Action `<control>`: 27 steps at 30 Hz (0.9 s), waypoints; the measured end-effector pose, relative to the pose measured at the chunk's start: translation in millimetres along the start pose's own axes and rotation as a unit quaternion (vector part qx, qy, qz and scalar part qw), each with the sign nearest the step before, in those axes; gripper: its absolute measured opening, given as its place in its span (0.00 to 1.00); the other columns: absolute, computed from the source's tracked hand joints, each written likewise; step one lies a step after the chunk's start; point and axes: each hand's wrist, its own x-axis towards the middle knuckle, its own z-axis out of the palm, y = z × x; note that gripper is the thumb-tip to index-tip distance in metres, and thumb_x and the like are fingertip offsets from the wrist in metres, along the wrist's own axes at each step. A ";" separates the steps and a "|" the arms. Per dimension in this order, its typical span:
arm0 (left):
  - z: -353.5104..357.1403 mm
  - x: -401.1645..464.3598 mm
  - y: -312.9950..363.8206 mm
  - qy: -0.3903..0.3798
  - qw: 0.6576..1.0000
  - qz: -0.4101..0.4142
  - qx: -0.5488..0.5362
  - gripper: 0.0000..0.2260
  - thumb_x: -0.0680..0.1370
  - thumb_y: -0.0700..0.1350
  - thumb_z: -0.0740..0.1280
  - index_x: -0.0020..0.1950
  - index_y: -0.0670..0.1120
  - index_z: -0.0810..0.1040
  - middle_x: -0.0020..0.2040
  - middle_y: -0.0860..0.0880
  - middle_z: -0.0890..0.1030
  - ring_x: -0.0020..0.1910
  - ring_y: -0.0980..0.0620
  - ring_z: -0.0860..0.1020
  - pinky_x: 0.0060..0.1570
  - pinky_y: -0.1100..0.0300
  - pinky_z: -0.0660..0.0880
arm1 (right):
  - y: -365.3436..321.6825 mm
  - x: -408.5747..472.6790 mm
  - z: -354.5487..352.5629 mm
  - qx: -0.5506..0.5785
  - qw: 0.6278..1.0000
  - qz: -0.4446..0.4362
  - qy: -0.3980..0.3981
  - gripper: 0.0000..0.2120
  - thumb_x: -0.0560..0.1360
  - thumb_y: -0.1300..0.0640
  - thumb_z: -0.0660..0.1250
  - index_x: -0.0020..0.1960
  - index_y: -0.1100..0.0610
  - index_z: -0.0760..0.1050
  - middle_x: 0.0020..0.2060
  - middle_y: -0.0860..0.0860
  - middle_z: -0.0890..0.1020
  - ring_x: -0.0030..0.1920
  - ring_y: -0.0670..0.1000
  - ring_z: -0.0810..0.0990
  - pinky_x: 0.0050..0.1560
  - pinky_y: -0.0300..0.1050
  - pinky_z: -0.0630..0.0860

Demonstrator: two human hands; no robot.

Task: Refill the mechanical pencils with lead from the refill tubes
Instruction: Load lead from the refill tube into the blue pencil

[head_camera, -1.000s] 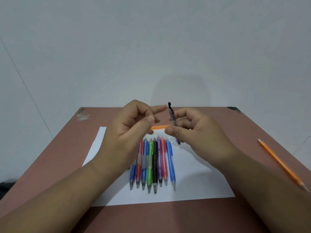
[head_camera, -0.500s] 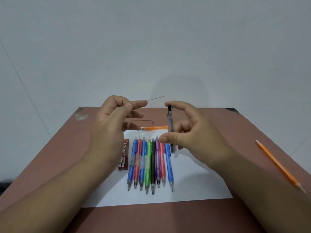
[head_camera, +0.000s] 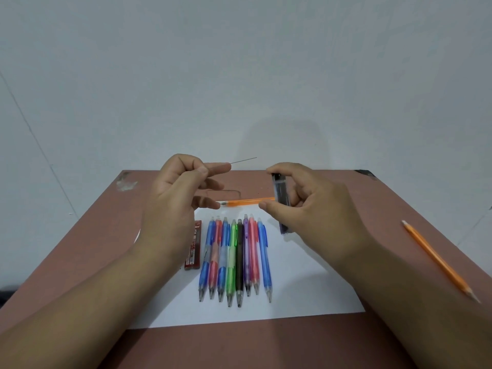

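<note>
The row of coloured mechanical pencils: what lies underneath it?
The mechanical pencils lie on a white sheet of paper, which rests on the brown table. The table beneath the sheet is hidden.

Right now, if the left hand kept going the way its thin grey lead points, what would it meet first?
Probably the right hand gripping the dark translucent refill tube, though depth is unclear; the left hand pinches the lead.

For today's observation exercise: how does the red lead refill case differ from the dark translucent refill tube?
The red lead refill case lies flat on the white paper; the dark translucent refill tube is held upright by the right hand. The case looks opaque, the tube see-through. Both are slim and oblong.
</note>
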 end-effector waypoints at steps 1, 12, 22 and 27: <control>0.0 0.0 0.5 0.002 1.000 0.000 0.004 0.09 0.84 0.39 0.57 0.44 0.43 0.70 0.51 0.51 0.87 0.45 0.50 0.82 0.42 0.53 0.78 | -0.4 0.3 -0.7 -0.003 1.000 0.002 -0.003 0.22 0.73 0.49 0.76 0.65 0.42 0.75 0.28 0.41 0.78 0.31 0.39 0.82 0.33 0.34 0.80; -2.2 2.9 -1.8 0.018 0.998 -0.016 0.058 0.05 0.82 0.41 0.62 0.48 0.43 0.75 0.51 0.55 0.86 0.47 0.52 0.82 0.45 0.50 0.80 | 9.7 5.1 -3.5 -0.082 0.984 0.099 -0.121 0.14 0.72 0.45 0.77 0.56 0.41 0.78 0.39 0.39 0.78 0.34 0.33 0.79 0.25 0.28 0.69; -2.0 2.9 -5.3 0.014 0.993 -0.020 0.112 0.05 0.80 0.44 0.66 0.45 0.47 0.78 0.49 0.60 0.85 0.48 0.60 0.81 0.45 0.53 0.80 | 9.7 5.5 -7.6 -0.158 0.961 0.105 -0.202 0.27 0.71 0.36 0.74 0.67 0.42 0.77 0.38 0.38 0.72 0.38 0.38 0.74 0.36 0.35 0.67; -1.0 1.1 -6.0 -0.015 0.988 -0.004 0.152 0.05 0.80 0.46 0.67 0.45 0.50 0.80 0.49 0.62 0.84 0.47 0.63 0.81 0.41 0.64 0.79 | 8.9 6.9 -7.6 -0.157 0.982 0.061 -0.083 0.17 0.76 0.40 0.70 0.62 0.43 0.80 0.33 0.41 0.73 0.35 0.41 0.73 0.37 0.37 0.67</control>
